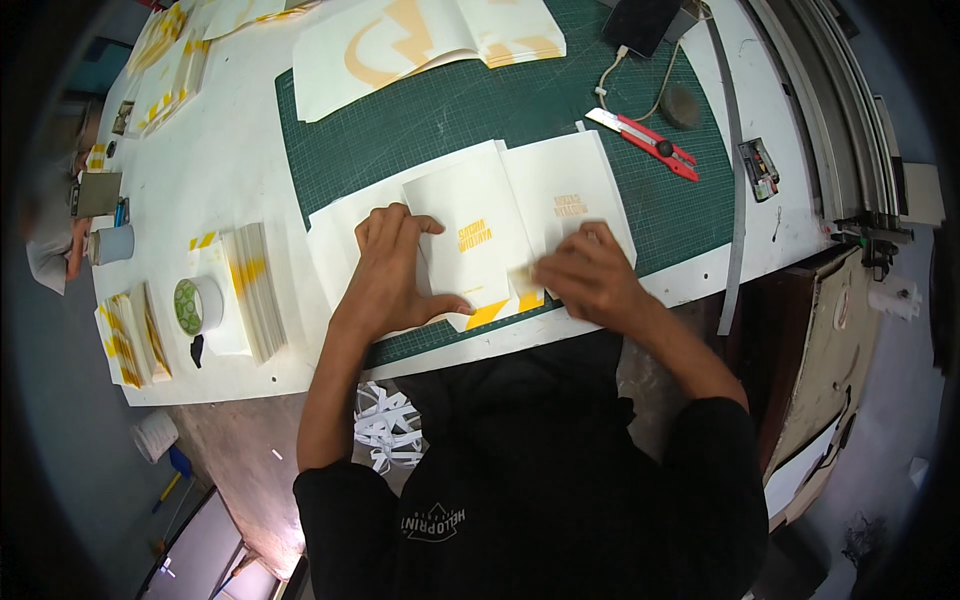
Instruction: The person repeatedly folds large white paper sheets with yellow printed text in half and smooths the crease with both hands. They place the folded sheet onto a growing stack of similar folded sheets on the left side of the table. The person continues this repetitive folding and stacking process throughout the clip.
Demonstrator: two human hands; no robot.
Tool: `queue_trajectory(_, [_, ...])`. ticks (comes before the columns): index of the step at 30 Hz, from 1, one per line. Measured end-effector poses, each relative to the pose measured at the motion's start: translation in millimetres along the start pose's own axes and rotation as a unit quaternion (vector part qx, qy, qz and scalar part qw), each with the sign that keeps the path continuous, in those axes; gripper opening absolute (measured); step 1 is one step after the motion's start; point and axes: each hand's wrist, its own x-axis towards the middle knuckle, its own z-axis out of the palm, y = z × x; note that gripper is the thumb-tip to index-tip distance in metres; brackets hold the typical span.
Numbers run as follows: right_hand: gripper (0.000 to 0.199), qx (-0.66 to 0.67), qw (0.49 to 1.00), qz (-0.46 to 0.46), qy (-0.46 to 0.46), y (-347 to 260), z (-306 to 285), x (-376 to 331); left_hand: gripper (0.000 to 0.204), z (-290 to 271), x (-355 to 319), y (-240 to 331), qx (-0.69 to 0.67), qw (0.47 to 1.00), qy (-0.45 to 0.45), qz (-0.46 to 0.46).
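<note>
At twelve o'clock we see a green mat [440, 118] with a fine pale grid, and at the dial's centre white paper [468, 205] with yellow lettering and slanting yellow stripes. Between one and two o'clock we find a red knife [645, 140] with a black knob [665, 148]; at nine, a white roll [209, 304], mottled green inside; at six, a black shirt [540, 450].

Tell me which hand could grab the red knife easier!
Probably the right hand: it's nearer the red knife, which lies toward the mat's right side. The left hand is farther off, spread on the paper. The right looks blurred and may hold something.
</note>
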Motion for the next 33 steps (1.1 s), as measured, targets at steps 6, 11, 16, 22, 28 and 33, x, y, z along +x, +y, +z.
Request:
queue_trajectory(6, [0.027, 0.064, 0.992, 0.095, 0.056, -2.4, -48.2, -34.7, 0.111, 0.6, -1.6, -1.2, 0.026, 0.999, -0.011, -0.019])
queue_trajectory(11, [0.021, -0.046, 0.919, 0.366, 0.141, 42.8, -60.9, -80.0, 0.11, 1.5, -1.8, -1.9, 0.023, 1.0, -0.011, -0.014])
queue_trajectory(16, [0.032, -0.188, 0.93, 0.274, 0.154, 17.2, -47.1, -58.6, 0.115, -1.6, -0.8, -1.5, 0.031, 0.999, -0.035, -0.021])
queue_trajectory(22, [0.067, 0.024, 0.993, 0.116, 0.001, -50.2, 1.2, -6.4, 0.142, 8.4, -8.9, -22.9, -0.279, 0.958, 0.051, -0.032])
queue_trajectory(28, [0.047, -0.01, 0.985, 0.133, 0.114, -52.8, 26.2, -4.2, 0.149, 10.6, -6.5, -33.9, -0.387, 0.92, 0.06, -0.013])
queue_trajectory(33, [0.018, 0.12, 0.922, 0.27, 0.25, -61.8, 36.1, -1.1, 0.137, 4.4, -7.2, -24.3, -0.343, 0.937, 0.063, 0.029])
